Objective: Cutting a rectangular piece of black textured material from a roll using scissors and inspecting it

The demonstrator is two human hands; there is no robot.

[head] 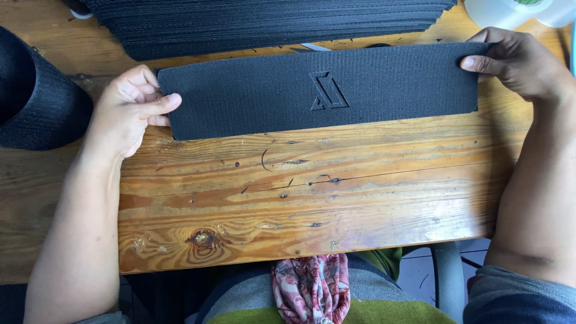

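From where I stand, the person holds a long dark textured strip (318, 90) stretched flat across the far part of the wooden desk (312, 198). The left hand (129, 111) pinches the strip's left short edge, thumb on top and fingers curled under it. The right hand (519, 63) pinches the upper right corner the same way, thumb pressed on the surface. A cut-out angular shape sits at the middle of the strip.

The strip's far long edge lies just beside a tall stack of dark sheets (270, 24) that fills the far side of the desk, so little room is left there. Its near long edge opens onto a broad stretch of bare planks that reaches to the desk's near edge, between the two forearms.

At the left edge a dark fabric roll (36, 102) rests near the left hand but apart from it. At the far right corner a white tape roll (501, 12) sits just beyond the right hand. Below the desk's near edge a red patterned cloth (312, 288) lies on the person's lap.
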